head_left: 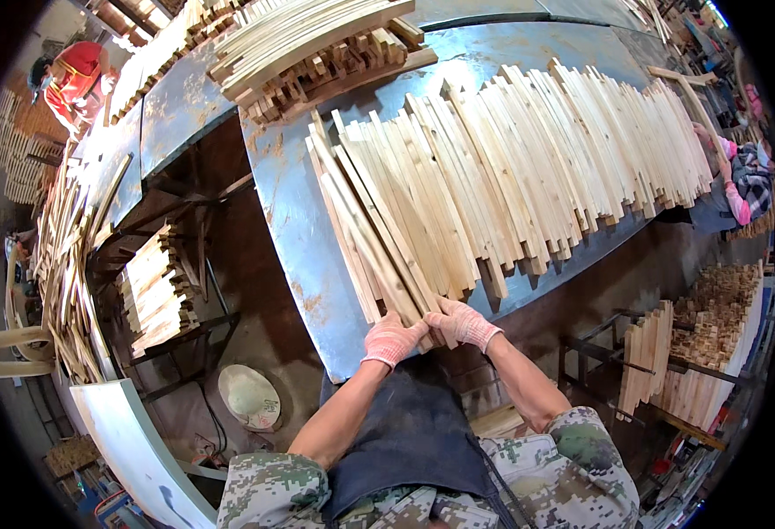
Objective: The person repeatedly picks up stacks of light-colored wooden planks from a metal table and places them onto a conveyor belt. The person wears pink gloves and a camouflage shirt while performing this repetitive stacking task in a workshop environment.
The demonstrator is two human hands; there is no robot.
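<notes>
While the gloved left hand [394, 339] and right hand [464, 324] grip the near ends of wooden slats [372, 247] on the metal-topped desk [292, 256], even pressure from both sides should keep them aligned.

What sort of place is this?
Likely a woodworking shop or lumber workshop: a row of long pale wooden strips covers a blue-grey metal table, with a stacked pile of pale wooden bars behind.
</notes>
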